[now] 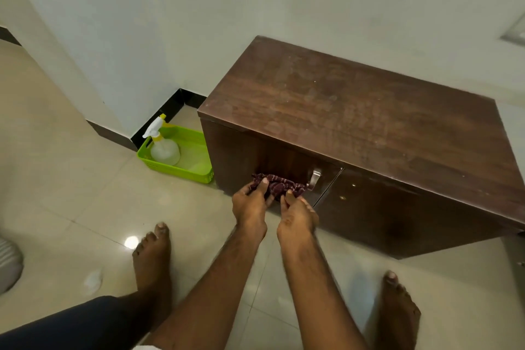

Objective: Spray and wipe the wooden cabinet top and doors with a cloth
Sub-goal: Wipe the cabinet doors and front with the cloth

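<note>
A low dark wooden cabinet [355,111] stands against the wall, its top showing pale smears. A dark red patterned cloth [279,185] is bunched in front of the left door [255,159], beside the metal handle [314,179]. My left hand [250,204] grips the cloth's left part and my right hand [298,217] pinches its right lower edge. The clear spray bottle [162,145] with a white and yellow head stands in a green basket [176,170] on the floor, left of the cabinet.
Glossy beige floor tiles lie all around, with my bare feet [152,264] on them below the hands. The right door [397,216] is shut. A white ribbed object [8,264] sits at the left edge. A black skirting runs along the wall.
</note>
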